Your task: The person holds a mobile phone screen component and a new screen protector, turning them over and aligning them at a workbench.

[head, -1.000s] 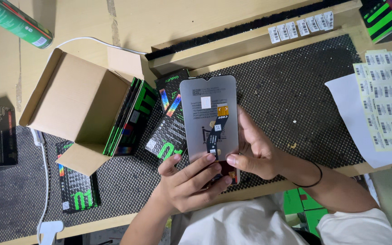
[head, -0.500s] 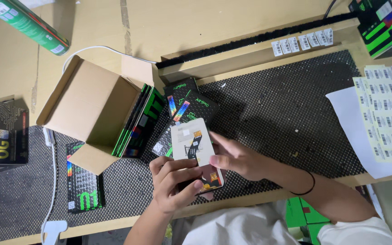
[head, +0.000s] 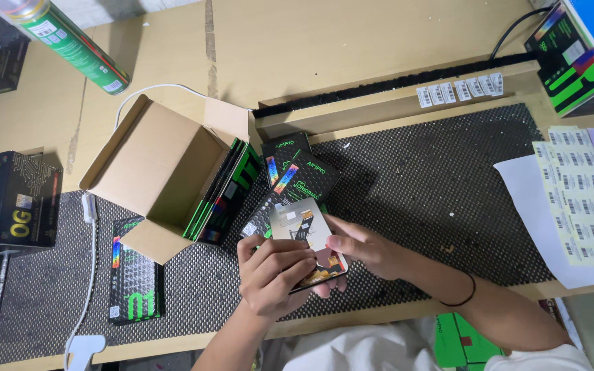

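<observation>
**Flat part gripped in both hands over the mat**

At the left of the mat (head: 448, 178), an open carton (head: 159, 172) lies on its side, slim boxes (head: 225, 192) stacked within. Just right of it, the flat part (head: 304, 230) is held above the mat, the left hand (head: 273, 275) closed round its lower end, the right hand (head: 366, 247) pinching its edge. It is best gripped by the edges, kept level

Open cardboard box (head: 163, 172) on its side at left, slim black-and-green boxes (head: 223, 196) standing inside. Two more flat black boxes (head: 297, 172) just beside its mouth, another black-green box (head: 133, 278) lying below. Green spray can (head: 70, 42) top left. White cable (head: 91, 275) along left edge. Barcode label sheets (head: 579, 199) at right (on white paper). Black perforated mat (head: 448, 185) underneath.
</observation>
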